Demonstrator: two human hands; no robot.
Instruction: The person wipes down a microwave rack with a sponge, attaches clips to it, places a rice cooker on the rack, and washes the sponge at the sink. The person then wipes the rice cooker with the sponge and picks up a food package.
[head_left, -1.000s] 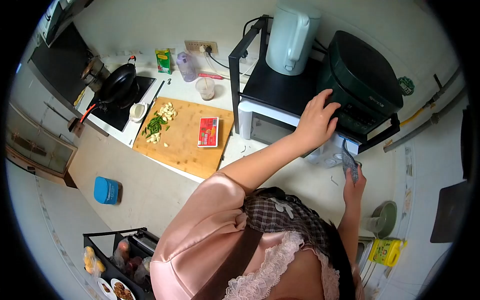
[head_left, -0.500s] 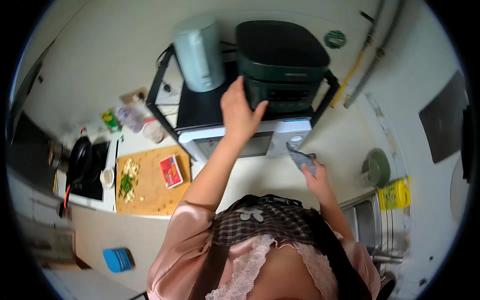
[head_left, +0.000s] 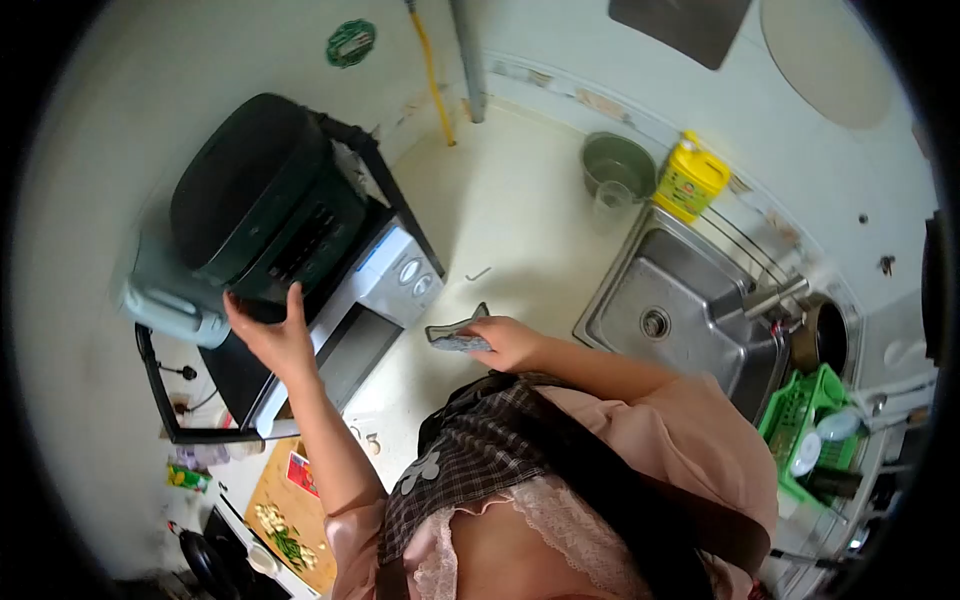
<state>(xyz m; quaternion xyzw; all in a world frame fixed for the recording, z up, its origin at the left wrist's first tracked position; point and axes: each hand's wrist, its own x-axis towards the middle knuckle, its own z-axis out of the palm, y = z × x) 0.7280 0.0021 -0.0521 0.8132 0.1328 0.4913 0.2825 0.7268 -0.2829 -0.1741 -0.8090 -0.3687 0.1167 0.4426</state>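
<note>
My left hand is in front of the dark green kitchen appliance with a black lid and a button panel. Its fingers are spread, with nothing held; whether the fingertips touch the appliance I cannot tell. The appliance stands on the black shelf, beside a pale blue kettle. Below sits a white microwave with two knobs. Over the pale counter, my right hand is closed around a grey cloth, whose dark-edged corner sticks out past the fingers.
To the right is a steel sink with a faucet. A green basin, a clear cup and a yellow jug stand behind it. A green dish rack is at right. Chopped food lies on the cutting board at lower left.
My view has swung right, bringing the whole sink and dish rack into sight. My left hand stays by the appliance. The cloth, still in my right hand, looks more bunched and closer to my body.
</note>
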